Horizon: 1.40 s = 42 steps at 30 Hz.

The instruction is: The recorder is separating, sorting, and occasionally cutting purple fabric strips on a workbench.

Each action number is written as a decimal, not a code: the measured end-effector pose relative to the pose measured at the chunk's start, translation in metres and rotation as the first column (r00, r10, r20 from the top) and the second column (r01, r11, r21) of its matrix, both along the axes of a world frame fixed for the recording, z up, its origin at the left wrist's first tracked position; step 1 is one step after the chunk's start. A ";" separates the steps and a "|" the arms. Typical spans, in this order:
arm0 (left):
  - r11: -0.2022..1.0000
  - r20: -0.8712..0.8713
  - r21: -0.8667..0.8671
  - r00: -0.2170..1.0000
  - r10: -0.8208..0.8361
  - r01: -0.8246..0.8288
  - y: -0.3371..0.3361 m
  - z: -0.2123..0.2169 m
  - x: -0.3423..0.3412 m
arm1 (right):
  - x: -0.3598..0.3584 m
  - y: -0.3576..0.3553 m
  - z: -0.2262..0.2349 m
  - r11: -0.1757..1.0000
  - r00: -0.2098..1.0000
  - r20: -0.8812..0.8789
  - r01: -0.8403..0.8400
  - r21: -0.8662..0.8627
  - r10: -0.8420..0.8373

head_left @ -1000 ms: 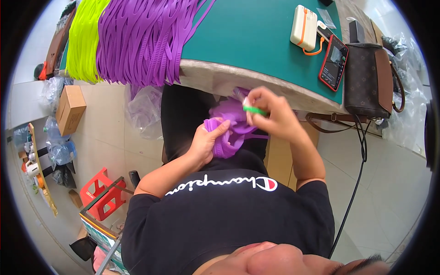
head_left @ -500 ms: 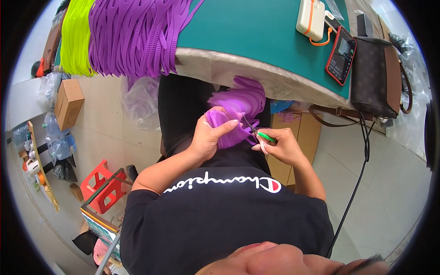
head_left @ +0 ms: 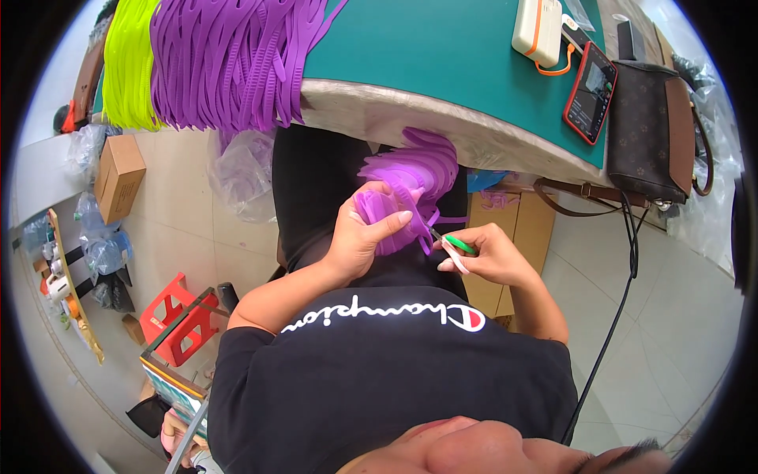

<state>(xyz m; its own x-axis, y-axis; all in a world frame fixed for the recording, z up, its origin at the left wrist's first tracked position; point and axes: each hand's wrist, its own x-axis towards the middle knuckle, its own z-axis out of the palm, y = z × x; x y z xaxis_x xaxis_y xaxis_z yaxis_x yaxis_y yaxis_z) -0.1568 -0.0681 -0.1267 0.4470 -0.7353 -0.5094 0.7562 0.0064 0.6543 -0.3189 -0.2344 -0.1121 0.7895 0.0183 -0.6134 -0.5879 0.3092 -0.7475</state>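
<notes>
Over my lap, my left hand [head_left: 354, 238] is closed around a bundle of purple rubbery straps [head_left: 418, 178], thumb pressed on top. The bundle fans out beyond my fingers toward the table edge, and a few thin ends stick out on the right. My right hand [head_left: 499, 254] grips small scissors [head_left: 460, 245] with one green handle and one pale pinkish handle. Their dark blades point up and left, with the tips at the thin purple ends beside my left thumb. Whether the blades touch a strap I cannot tell.
Purple straps [head_left: 225, 67] and lime-green straps [head_left: 129, 67] hang over the edge of the green-topped table [head_left: 410, 55]. At its right lie a white power bank [head_left: 537, 33], a red-cased phone [head_left: 591, 93] and a brown handbag [head_left: 643, 130]. A red stool [head_left: 175, 316] and cardboard box [head_left: 120, 178] stand at left.
My right hand has shifted slightly right and down with the scissors, and the blades have backed away from the middle of the bundle. A thin purple strap end now stretches out to the right.
</notes>
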 end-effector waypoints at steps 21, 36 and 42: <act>1.000 -0.009 -0.001 1.000 -0.018 0.018 -0.001 0.005 0.000 | 0.007 0.002 -0.002 0.994 0.999 0.042 0.024 0.109 -0.028; 0.995 -0.053 0.009 0.994 -0.097 0.098 0.005 0.000 0.001 | 0.003 -0.017 -0.003 1.000 1.000 0.020 0.005 0.031 -0.005; 0.991 -0.206 0.005 0.970 -0.127 0.131 -0.001 0.009 0.003 | 0.034 -0.001 -0.009 0.929 0.915 0.185 0.369 -0.029 -0.358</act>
